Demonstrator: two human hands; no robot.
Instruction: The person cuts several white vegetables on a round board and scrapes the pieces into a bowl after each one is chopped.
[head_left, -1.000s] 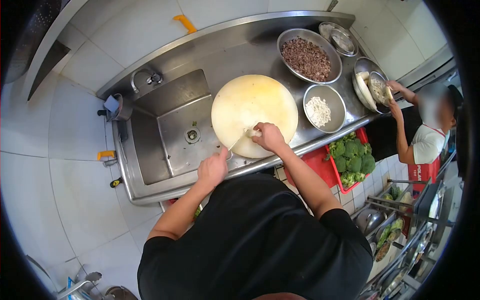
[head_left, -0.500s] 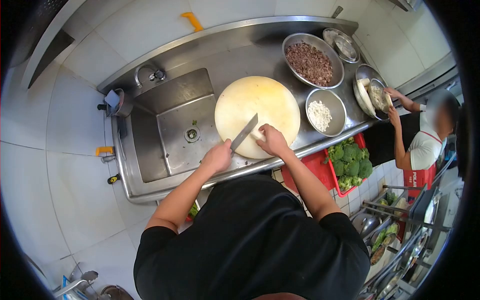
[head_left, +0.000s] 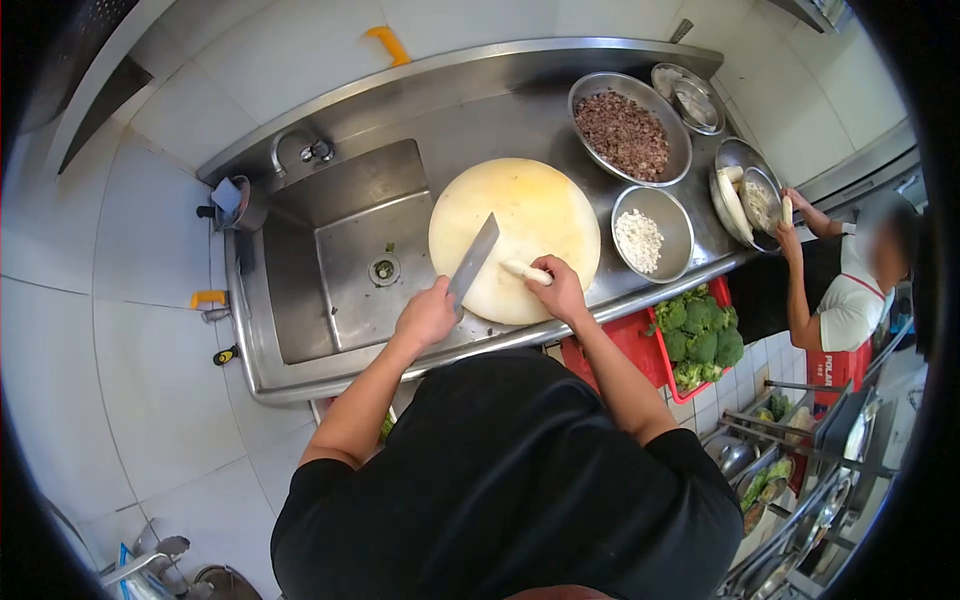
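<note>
My left hand [head_left: 427, 315] is closed round the handle of a cleaver [head_left: 475, 260], whose broad blade points up and right over the round cutting board [head_left: 520, 200]. On the board's lower right part, my right hand [head_left: 561, 288] grips a pale, peeled vegetable piece [head_left: 520, 270] with fingers and thumb. Its left end sticks out toward the blade, with a gap between them. I cannot make out the kind of vegetable. Right of the board stands a steel bowl [head_left: 683, 247] with small white diced pieces [head_left: 638, 240] in it.
A larger bowl [head_left: 680, 170] holds brownish-red chopped bits. At right, a person [head_left: 850, 290] holds a pale vegetable over a bowl [head_left: 735, 150] of long white ones. Broccoli [head_left: 700, 330] fills a red crate by the counter edge. Left of the board is a sink [head_left: 350, 260].
The cleaver has moved left, away from the vegetable, and its blade stands steeper. My right hand has shifted slightly right with the vegetable, which shows more of its length.
</note>
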